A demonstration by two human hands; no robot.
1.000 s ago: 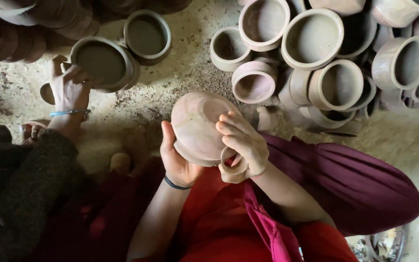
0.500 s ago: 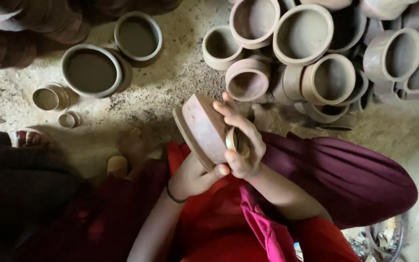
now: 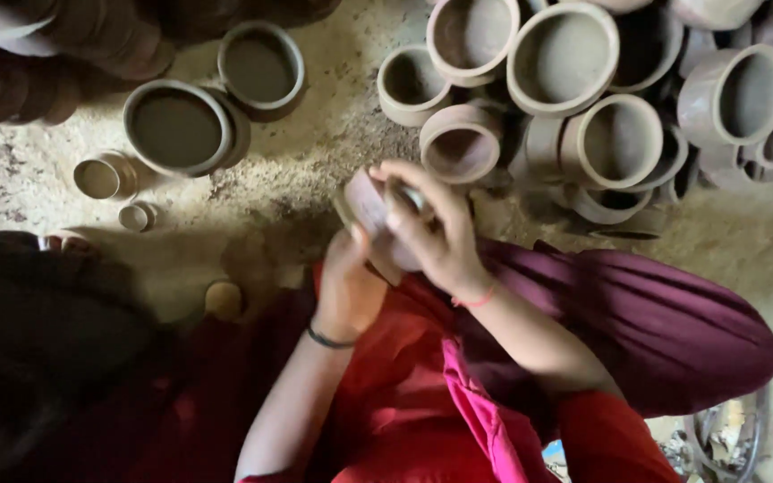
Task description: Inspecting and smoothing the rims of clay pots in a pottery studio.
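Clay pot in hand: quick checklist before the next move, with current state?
1. Both hands on the clay pot: ok, left hand beneath, right hand on top.
2. Pot clear of the stacked pots: ok.
3. Thing under the right fingers: cannot tell, blurred.
4. Pot's surface state: cannot tell, motion blur.
5. Two dark-filled bowls out of the way: ok, off to the left.

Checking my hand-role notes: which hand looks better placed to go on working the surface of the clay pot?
Probably the right hand: it lies over the clay pot with a small tool-like object under its fingers, though blurred. The left hand cradles the pot from below.
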